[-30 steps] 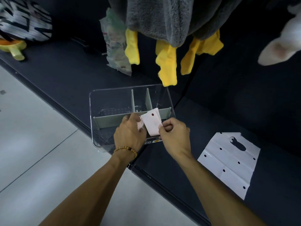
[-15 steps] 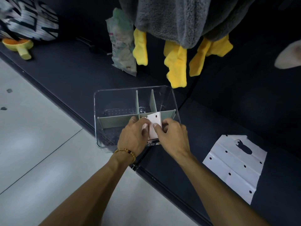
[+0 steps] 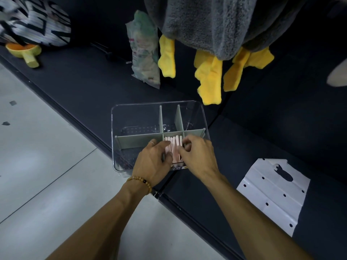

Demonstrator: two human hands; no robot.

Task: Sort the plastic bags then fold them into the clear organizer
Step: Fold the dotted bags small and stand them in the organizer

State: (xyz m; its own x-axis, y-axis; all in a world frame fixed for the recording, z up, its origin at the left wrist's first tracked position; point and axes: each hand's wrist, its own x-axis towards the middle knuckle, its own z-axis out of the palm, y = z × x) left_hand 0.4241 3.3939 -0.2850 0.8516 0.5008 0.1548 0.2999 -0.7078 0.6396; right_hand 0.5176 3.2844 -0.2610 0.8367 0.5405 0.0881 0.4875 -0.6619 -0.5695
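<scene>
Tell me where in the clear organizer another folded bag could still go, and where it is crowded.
The wide left compartments of the clear organizer look bare, as does the one behind the folded pink bags. It is crowded where the left hand and right hand flank those bags.

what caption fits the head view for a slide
Both hands tuck folded pink bags into a clear organizer.

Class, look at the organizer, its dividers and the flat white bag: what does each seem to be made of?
Organizer: clear hard plastic, glossy; the dark surface shows through its walls.
Dividers: opaque grey-green, matte, probably plastic.
White bag: thin sheet with creases, punched holes and a cut handle; likely plastic film, though it looks papery.
</scene>
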